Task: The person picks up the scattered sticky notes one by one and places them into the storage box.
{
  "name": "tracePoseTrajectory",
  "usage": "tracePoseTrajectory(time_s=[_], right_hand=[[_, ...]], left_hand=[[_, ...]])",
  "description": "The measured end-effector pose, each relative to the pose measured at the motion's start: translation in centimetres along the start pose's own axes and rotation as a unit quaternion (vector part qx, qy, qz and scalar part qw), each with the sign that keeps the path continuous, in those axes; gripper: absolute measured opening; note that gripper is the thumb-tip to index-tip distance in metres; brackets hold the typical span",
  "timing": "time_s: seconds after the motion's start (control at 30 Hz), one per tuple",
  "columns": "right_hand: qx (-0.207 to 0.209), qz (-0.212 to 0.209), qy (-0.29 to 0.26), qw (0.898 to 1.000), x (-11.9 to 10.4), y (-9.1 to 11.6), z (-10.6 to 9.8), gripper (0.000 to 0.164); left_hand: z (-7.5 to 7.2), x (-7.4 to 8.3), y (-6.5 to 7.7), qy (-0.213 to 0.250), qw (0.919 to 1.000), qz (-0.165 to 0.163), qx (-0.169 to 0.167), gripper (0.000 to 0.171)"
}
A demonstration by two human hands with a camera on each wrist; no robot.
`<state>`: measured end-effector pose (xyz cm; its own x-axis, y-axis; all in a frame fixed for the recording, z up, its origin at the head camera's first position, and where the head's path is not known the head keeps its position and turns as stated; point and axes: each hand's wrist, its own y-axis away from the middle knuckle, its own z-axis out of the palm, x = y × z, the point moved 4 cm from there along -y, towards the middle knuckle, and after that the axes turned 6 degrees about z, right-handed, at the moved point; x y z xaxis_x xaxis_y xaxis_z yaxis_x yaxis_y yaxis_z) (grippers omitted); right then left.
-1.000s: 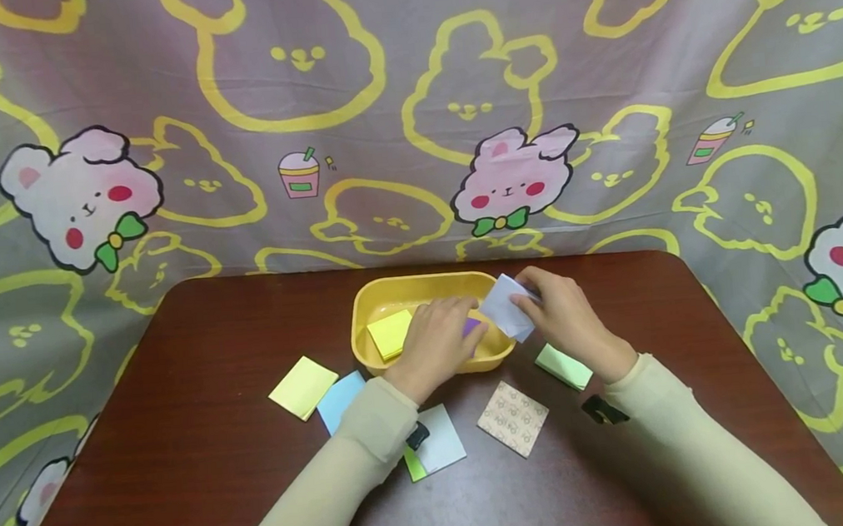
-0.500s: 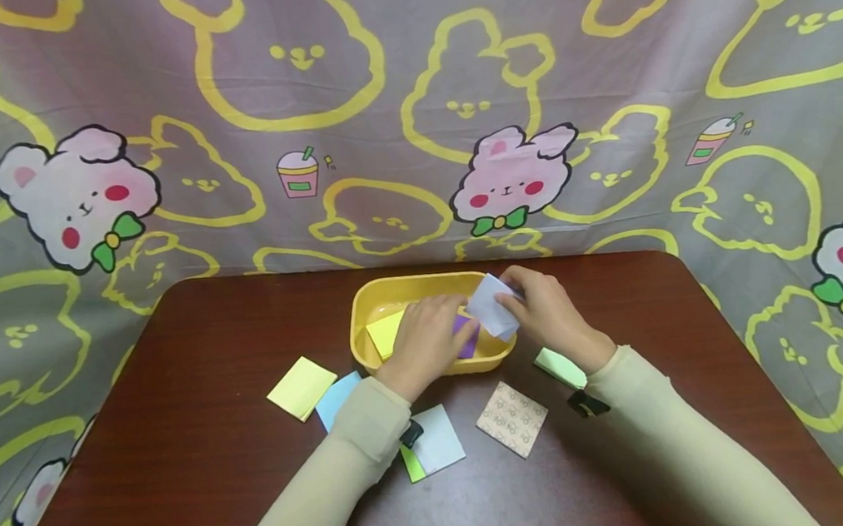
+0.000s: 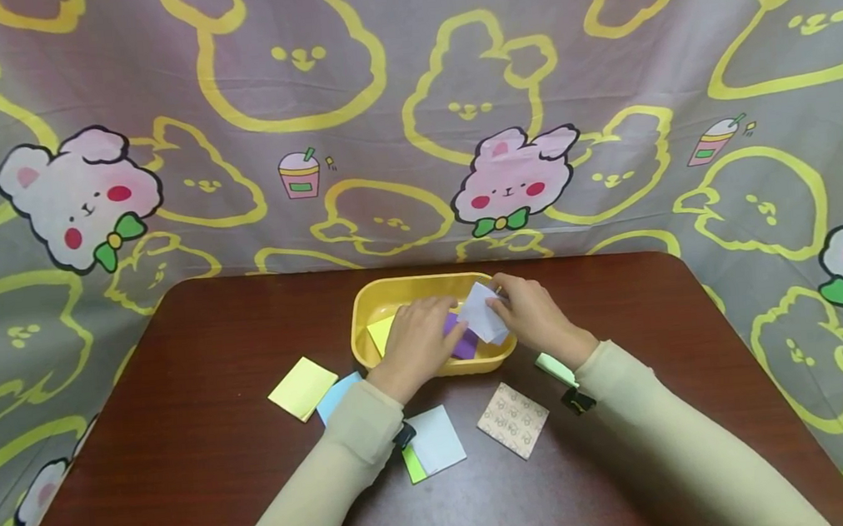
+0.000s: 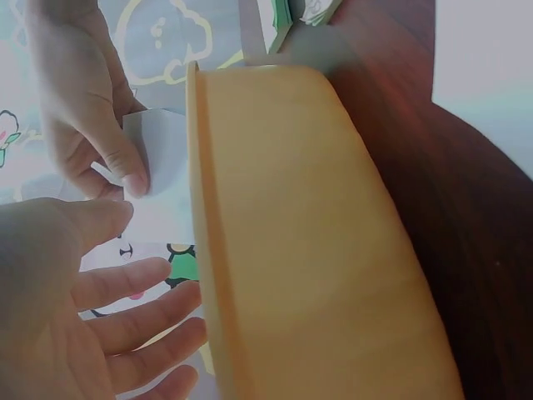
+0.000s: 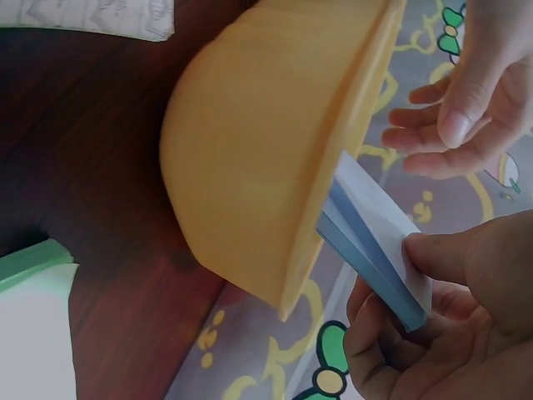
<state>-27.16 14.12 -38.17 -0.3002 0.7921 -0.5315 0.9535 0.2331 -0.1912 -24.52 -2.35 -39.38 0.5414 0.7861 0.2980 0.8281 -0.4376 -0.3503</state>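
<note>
My right hand (image 3: 534,307) pinches a pale bluish-white sticky note pad (image 3: 480,315) over the right part of a yellow plastic bin (image 3: 479,366). In the right wrist view the thumb presses one face of the pad (image 5: 375,242), whose sheets fan apart. Over the middle of the bin is my left hand (image 3: 415,343), holding nothing; its fingers are spread and fairly straight in the left wrist view, the thumb close to the pad. Inside the bin lie a yellow pad (image 3: 380,333), partly hidden by the left hand, and a purple pad (image 3: 466,346).
On the brown table (image 3: 182,451) lie a pale yellow pad (image 3: 303,388), a blue pad (image 3: 338,394), a white pad (image 3: 439,439) over a lime green one (image 3: 414,466), a patterned beige pad (image 3: 514,420) and a light green pad (image 3: 554,368). A printed curtain (image 3: 381,149) hangs behind.
My right hand has moved left with the pale pad, from the bin's right edge to over its inside. My left hand has shifted slightly left, showing more of the purple pad.
</note>
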Motion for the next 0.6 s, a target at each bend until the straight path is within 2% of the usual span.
tracePoseTrajectory(time_s=[0.33, 0.6], right_hand=[[-0.033, -0.005, -0.001, 0.999, -0.1, -0.3, 1.5, 0.015], [-0.031, -0.025, 0.011, 0.999, -0.2, -0.5, 2.2, 0.015]], left_hand=[[0.4, -0.5, 0.5, -0.017, 0.9998, 0.002, -0.005, 0.038], [0.6, -0.8, 0.6, -0.021, 0.9997, 0.011, 0.003, 0.037]])
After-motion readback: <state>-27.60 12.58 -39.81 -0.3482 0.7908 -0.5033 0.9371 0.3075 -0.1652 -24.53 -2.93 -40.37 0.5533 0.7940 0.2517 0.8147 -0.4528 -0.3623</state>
